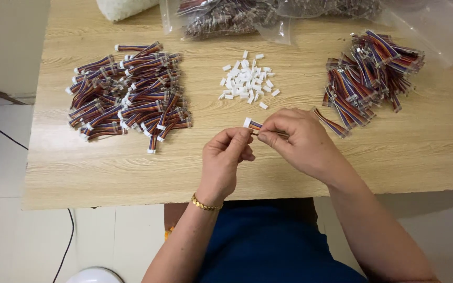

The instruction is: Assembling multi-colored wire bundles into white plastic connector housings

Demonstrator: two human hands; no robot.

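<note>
At the table's [132, 173] far edge, 2 clear bags in view: 1 bag [226, 18] stuffed with dark, tangled cable pieces; a 2nd bag [436, 26] to the right, mostly flat, contents hard to tell; beside them at the left, a white lumpy bundle [124, 6], cut off by the frame.

Over the table's middle, 1 short ribbon cable [255, 126]: striped wires in red, blue and orange, a white plug [247, 122] at the end pointing left. Pinched at the plug end by the left hand [226, 160], thumb and forefinger closed on it; gripped along the wires by the right hand [300, 139], fingers curled tight around it; a gold bracelet [205, 204] on the left wrist.

Loose on the table, 3 heaps: at the left, a pile [129, 94] of cables with white plugs, too many to count; in the middle, white plugs [247, 78], several dozen; at the right, a stack [368, 73] of cables, too many to count, with 1 cable [331, 123] lying apart, just beside the right hand.
</note>
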